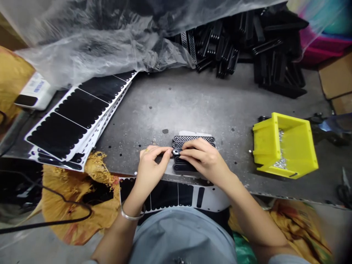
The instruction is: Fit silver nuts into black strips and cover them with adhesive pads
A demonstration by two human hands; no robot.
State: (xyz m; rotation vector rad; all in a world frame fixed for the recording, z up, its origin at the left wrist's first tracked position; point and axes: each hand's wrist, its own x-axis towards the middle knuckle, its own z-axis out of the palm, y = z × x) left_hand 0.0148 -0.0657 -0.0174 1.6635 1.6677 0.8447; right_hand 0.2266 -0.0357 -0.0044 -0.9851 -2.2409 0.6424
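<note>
My left hand (151, 165) and my right hand (205, 159) meet at the front edge of a grey metal worktable (165, 106). The left fingertips pinch a small silver metal ring (176, 151) against a stack of black slotted strips (184, 167). My right fingers press down on that stack, partly hiding it. Just beyond them lie black perforated mesh strips (194, 139). A white-backed sheet of black scalloped pads (176, 194) sits below my wrists, partly hidden by them.
Stacked sheets of black pads (68, 117) lie at the table's left. A yellow plastic bin (283, 146) holding small silver parts stands to the right. A heap of black parts (261, 47) and clear plastic sheeting (90, 47) lie at the back.
</note>
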